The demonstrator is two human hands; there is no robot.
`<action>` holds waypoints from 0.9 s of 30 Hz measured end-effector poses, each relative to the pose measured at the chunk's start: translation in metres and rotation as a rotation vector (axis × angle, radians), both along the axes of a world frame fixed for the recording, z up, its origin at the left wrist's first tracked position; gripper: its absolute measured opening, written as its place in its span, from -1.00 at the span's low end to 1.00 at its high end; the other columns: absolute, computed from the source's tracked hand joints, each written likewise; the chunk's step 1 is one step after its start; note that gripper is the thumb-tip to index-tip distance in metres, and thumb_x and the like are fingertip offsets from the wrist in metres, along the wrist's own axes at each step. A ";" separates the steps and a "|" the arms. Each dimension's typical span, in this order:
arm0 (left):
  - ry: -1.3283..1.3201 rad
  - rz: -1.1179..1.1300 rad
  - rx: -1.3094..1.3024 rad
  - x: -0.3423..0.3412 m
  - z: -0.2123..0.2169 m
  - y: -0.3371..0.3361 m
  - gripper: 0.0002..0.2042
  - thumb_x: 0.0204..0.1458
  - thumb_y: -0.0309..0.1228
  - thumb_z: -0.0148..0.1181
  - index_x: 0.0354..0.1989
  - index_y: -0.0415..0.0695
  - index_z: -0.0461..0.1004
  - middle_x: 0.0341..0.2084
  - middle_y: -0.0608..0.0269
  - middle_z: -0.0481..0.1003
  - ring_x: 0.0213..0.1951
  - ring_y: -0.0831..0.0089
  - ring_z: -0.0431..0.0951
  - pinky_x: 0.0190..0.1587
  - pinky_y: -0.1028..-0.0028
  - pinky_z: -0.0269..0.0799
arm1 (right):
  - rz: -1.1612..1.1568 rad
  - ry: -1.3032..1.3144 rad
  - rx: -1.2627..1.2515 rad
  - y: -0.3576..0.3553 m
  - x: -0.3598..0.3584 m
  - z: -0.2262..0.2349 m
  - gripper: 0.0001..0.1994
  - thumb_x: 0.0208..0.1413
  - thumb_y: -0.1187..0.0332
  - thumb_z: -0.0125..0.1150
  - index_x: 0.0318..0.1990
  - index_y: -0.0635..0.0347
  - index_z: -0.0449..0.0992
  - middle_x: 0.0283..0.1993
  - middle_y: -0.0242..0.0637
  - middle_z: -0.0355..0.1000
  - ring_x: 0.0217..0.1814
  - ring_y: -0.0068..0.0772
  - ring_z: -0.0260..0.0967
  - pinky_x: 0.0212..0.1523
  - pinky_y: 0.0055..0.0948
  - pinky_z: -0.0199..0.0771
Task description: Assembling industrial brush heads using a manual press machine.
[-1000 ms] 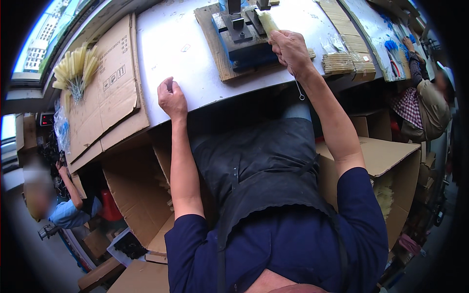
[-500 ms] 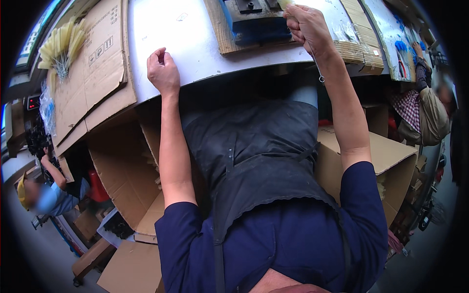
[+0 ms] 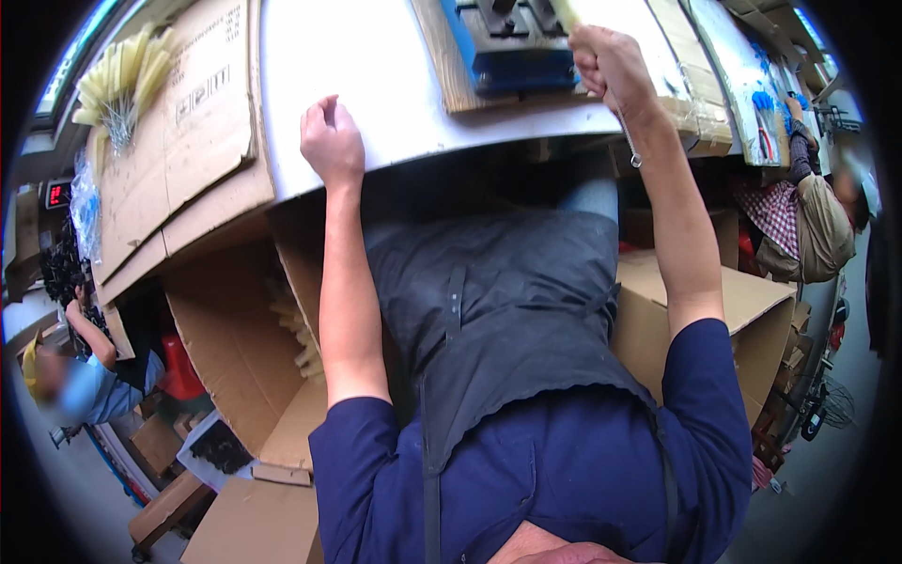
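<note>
Seen from above at a white bench [image 3: 395,85]: right hand [image 3: 611,66] clenched around a pale yellow stick [image 3: 567,13] beside a blue metal block [image 3: 512,42] set on a wooden board [image 3: 442,52], the stick rising out of the fist toward the top edge of the frame. A thin metal hook [image 3: 629,141] dangling below the right wrist. Left hand [image 3: 331,146] curled loosely into a fist, resting at the bench's near edge, holding nothing that can be made out. Flattened cardboard [image 3: 188,141] spread over the bench's left end, with a bundle of pale yellow sticks [image 3: 122,75] lying on it, well apart from both hands. Open cardboard boxes [image 3: 244,348] standing on either side of the dark apron [image 3: 489,310], the left one containing more pale sticks. Two other people at work at the left and right margins.
</note>
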State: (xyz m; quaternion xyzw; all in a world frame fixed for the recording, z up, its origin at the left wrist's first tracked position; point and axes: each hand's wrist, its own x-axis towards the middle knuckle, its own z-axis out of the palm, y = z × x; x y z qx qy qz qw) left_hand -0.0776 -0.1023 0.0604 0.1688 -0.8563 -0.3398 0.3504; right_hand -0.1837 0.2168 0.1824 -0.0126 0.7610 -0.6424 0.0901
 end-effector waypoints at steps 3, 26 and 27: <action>-0.033 0.026 0.087 0.008 -0.007 -0.002 -0.85 0.12 -0.54 0.12 -0.20 -0.31 0.56 -0.28 0.03 0.55 -0.23 0.24 0.60 -0.10 0.32 0.53 | -0.007 -0.101 -0.082 -0.008 -0.004 -0.010 -0.75 0.29 0.26 0.09 -0.36 0.25 0.43 -0.68 -0.57 0.18 -0.79 -0.79 -0.02 -0.82 -0.70 -0.02; -0.046 0.042 0.069 0.005 0.003 0.002 -0.86 0.14 -0.55 0.14 -0.17 -0.27 0.55 -0.29 0.12 0.54 -0.29 0.36 0.59 -0.17 0.41 0.54 | -0.020 -0.139 -0.133 -0.004 -0.008 -0.004 -0.73 0.30 0.23 0.10 -0.38 0.23 0.44 -0.68 -0.56 0.21 -0.79 -0.82 -0.03 -0.83 -0.72 -0.05; -0.046 0.036 0.070 0.005 0.003 0.003 -0.86 0.14 -0.55 0.14 -0.17 -0.27 0.55 -0.29 0.12 0.54 -0.29 0.36 0.59 -0.17 0.41 0.54 | -0.026 -0.156 -0.140 -0.004 -0.009 -0.003 -0.73 0.30 0.23 0.10 -0.37 0.24 0.44 -0.68 -0.55 0.21 -0.80 -0.81 -0.03 -0.83 -0.71 -0.05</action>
